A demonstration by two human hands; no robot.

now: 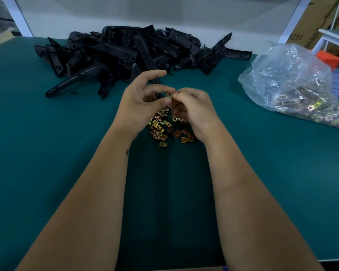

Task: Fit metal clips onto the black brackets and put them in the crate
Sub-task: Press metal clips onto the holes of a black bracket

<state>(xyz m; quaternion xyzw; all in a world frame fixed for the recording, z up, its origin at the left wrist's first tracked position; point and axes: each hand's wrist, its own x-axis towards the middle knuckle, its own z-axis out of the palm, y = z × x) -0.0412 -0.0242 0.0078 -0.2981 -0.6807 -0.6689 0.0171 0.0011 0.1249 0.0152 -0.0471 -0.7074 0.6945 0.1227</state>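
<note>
Both forearms are showing bare, with no sleeves reaching into view. The left hand (pixel 143 102) and right hand (pixel 194 110) are wearing no gloves. A small dark mark (pixel 127 152) is sitting on the left forearm near the wrist.

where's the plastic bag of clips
In the head view, the plastic bag of clips lies at the table's right edge, right of the black brackets.

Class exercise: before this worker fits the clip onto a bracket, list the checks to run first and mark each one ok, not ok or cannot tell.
1. One metal clip picked: ok, pinched between left hand and right hand.
2. Clip opening faces the right way: cannot tell.
3. Bracket in hand: not ok, all lie in the pile of black brackets.
4. Spare loose clips within reach: ok.
5. Bag of clips to refill from: ok.
6. Crate ready: cannot tell, not in view.
</note>
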